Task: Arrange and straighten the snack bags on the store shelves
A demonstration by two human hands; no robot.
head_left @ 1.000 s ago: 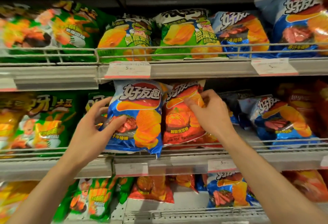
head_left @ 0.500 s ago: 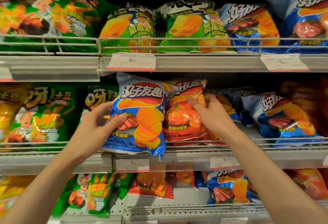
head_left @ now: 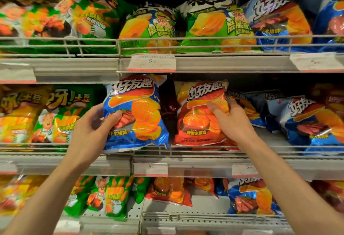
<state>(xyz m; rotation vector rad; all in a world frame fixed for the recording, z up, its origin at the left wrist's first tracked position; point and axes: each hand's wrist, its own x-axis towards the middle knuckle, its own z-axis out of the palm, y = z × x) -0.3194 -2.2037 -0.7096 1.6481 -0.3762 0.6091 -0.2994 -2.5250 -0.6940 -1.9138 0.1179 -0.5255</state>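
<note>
Currently left hand (head_left: 89,130) grip pinches the blue steak-flavour chip bag (head_left: 135,114), right hand (head_left: 232,121) grip clamps the red kimchi-flavour chip bag (head_left: 201,115); blue bag's bottom edge, below the grip, overhangs the wire shelf rail (head_left: 186,153) and could slip off.

Bare forearms, bare hands (head_left: 93,130), sleeveless.

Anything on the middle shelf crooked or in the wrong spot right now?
Yes. The blue bag in the left hand hangs over the wire rail, bottom edge in front of it. Right of the red bag, held by the right hand, blue bags lie tilted and overlapping.
</note>
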